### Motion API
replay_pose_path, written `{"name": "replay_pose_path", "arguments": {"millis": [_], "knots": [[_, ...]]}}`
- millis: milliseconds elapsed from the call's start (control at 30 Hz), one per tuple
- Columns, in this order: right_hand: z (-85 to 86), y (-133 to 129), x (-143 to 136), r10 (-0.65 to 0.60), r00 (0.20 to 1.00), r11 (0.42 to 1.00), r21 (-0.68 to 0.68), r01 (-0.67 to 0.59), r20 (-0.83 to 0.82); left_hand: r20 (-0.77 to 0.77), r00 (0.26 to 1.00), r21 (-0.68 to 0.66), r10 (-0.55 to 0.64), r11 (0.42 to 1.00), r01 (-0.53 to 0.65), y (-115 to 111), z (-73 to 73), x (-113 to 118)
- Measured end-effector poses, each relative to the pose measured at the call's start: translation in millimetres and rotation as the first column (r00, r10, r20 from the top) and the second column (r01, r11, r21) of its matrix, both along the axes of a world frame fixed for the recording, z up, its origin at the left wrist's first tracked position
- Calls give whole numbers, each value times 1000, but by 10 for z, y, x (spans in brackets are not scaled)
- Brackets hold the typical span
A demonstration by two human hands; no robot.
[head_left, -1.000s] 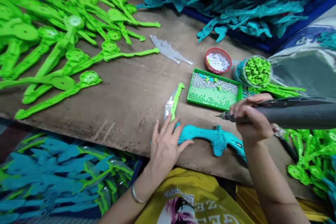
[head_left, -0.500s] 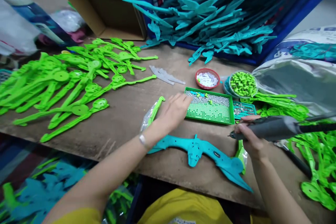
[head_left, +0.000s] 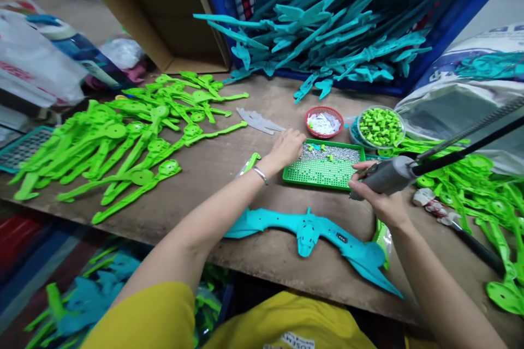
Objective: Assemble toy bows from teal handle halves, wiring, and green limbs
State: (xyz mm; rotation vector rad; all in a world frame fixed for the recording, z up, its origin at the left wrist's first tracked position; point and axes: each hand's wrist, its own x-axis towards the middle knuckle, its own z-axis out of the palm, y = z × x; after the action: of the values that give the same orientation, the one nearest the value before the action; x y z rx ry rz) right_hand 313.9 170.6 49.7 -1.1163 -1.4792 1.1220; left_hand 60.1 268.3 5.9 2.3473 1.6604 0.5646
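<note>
At five o'clock in my feed, the teal bat-winged plastic piece (head_left: 307, 235) lies on the brown tabletop (head_left: 213, 166). I judge it light, stiff and slick, with fragile tips; I'd grasp its thicker centre. My left hand (head_left: 288, 148) is at the ten-o'clock corner of the green perforated plastic tray (head_left: 323, 173), fingertips unclear: I can't tell whether they pinch anything. At its four o'clock, my right hand (head_left: 377, 200) wraps the grey cylindrical power driver (head_left: 389, 175).

Left of an open cardboard box (head_left: 126, 2) are a blue bottle (head_left: 85, 55) and a white plastic bag (head_left: 35, 54).
</note>
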Motion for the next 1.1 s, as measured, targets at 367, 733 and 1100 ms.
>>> {"name": "replay_pose_path", "arguments": {"millis": [367, 733, 1100], "knots": [[-92, -180, 178, -80, 985, 979, 196, 49, 151, 664, 748, -381, 29, 873, 305, -1382, 272, 339], [-461, -1095, 670, -91, 880, 986, 164, 15, 467, 225, 938, -170, -265, 937, 305, -1762, -108, 755], [-650, -1220, 769, -43, 764, 979, 179, -96, 644, 198, 915, -178, -352, 905, 387, -1705, -146, 728]]}}
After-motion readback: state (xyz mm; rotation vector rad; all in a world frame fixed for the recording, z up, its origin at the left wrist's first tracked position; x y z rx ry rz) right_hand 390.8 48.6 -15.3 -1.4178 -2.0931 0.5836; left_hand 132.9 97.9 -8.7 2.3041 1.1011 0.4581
